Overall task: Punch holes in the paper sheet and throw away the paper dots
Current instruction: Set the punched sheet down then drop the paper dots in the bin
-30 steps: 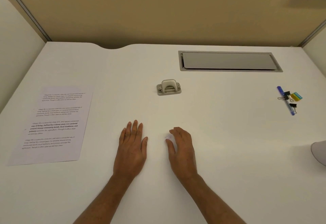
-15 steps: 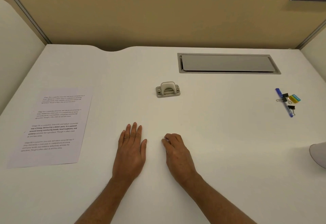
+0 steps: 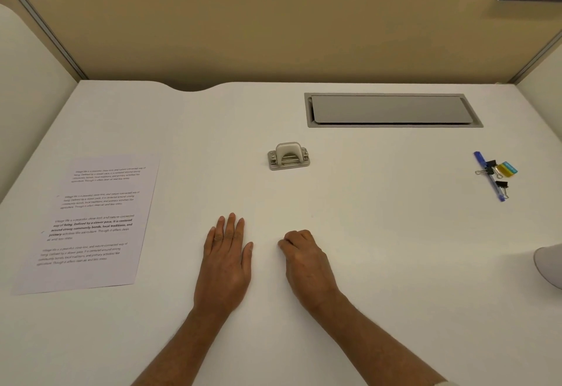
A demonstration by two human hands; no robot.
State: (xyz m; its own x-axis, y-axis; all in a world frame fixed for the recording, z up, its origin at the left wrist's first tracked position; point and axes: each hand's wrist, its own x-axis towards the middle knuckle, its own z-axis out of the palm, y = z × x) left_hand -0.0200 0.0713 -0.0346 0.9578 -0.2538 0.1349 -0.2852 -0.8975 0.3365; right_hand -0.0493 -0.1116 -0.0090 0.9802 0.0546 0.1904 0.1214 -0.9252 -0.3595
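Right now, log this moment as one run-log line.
stage: not started | left hand: flat on desk | right hand: fingers curled, holding nothing | hole punch: centre, untouched | paper sheet: left, untouched

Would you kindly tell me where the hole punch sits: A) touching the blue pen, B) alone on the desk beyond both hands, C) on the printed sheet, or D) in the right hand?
B: the hole punch stands alone on the white desk beyond the left hand and right hand, well apart from the printed sheet at the left and the blue pen at the right.
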